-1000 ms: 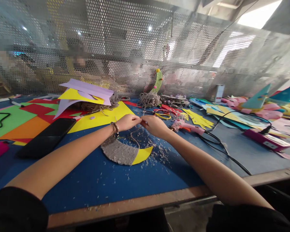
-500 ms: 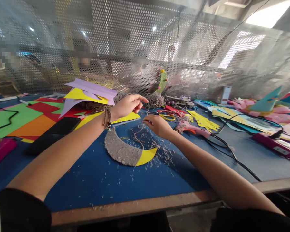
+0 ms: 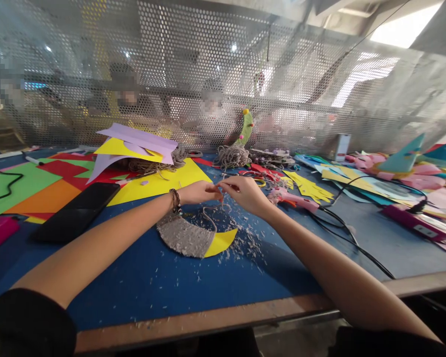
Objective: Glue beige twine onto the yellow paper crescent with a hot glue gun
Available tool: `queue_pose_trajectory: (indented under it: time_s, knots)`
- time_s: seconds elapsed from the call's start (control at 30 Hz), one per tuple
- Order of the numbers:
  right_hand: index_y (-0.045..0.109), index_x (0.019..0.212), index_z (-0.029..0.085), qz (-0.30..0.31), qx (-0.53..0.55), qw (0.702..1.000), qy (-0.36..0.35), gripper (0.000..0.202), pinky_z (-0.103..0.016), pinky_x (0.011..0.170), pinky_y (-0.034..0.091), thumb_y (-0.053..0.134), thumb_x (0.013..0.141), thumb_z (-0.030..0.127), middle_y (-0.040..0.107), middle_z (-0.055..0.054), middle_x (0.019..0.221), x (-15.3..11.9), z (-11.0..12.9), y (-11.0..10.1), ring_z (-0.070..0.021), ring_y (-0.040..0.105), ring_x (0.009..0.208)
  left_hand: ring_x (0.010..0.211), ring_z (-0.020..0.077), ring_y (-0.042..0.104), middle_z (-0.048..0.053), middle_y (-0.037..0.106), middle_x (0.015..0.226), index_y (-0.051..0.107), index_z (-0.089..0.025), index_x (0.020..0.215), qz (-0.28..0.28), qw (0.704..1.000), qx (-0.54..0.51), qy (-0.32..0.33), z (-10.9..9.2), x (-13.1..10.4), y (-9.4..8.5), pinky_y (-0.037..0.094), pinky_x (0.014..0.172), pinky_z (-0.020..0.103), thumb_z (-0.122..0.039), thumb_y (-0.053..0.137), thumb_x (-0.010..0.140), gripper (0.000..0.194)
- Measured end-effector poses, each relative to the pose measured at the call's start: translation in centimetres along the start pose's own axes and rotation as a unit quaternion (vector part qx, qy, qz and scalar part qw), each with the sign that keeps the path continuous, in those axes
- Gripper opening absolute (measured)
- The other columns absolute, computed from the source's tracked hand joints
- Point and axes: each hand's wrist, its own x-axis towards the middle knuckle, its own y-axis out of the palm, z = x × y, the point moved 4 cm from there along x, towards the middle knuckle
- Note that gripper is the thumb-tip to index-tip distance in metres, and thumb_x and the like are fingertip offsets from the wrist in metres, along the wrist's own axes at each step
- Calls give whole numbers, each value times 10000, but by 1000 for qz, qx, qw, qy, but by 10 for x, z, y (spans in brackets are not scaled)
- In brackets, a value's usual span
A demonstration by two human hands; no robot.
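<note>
Here, beyond the crosswise crescent, the left hand, nearer it, and the right hand narrowly pinch its cord.

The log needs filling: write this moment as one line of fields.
left hand, right hand: fingertips close together near string | crescent: on table, mostly grey-wrapped, yellow end bare | glue gun: lying at right

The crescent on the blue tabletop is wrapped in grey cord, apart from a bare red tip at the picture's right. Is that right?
Not quite: the bare tip is yellow, not red, as the head view shows. The rest stands: the crescent is on the blue tabletop, its visible remainder wrapped in grey cord.
</note>
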Motion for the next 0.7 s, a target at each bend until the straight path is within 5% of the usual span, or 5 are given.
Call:
queue_pose_trajectory:
  time_s: [0.33, 0.43, 0.57, 0.7]
  knots:
    - [586, 1034, 168, 21, 70, 996, -59, 338, -217, 712, 397, 338, 808, 129, 628, -36, 943, -3, 15, 3, -95, 553, 814, 889, 180, 559, 73, 544, 1052, 505, -131, 1073, 38, 999, 14, -30, 12, -2, -1, 484, 751, 372, -298, 480, 860, 272]
    - [559, 1056, 150, 30, 13, 999, 2, 324, -216, 654, 403, 333, 824, 170, 628, -40, 886, 8, -3, -13, -85, 553, 704, 894, 181, 558, 72, 545, 1053, 509, -132, 1067, 43, 998, 40, -38, 12, -4, -10, 482, 756, 373, -294, 481, 859, 265]
    - [597, 993, 155, 143, -132, 981, 25, 267, -231, 637, 395, 402, 813, 189, 631, -36, 816, 34, -41, -27, -104, 544, 686, 870, 170, 563, 68, 555, 1029, 521, -135, 1044, 37, 995, 76, -45, 11, -11, -29, 484, 747, 361, -300, 471, 864, 249]
    - [616, 931, 150, 227, -191, 955, 13, 199, -257, 729, 410, 522, 758, 124, 625, -61, 911, 62, -75, -12, -134, 553, 805, 804, 153, 573, 55, 574, 957, 534, -123, 1004, 10, 994, 99, -48, 10, -18, -48, 491, 703, 334, -324, 458, 869, 253]
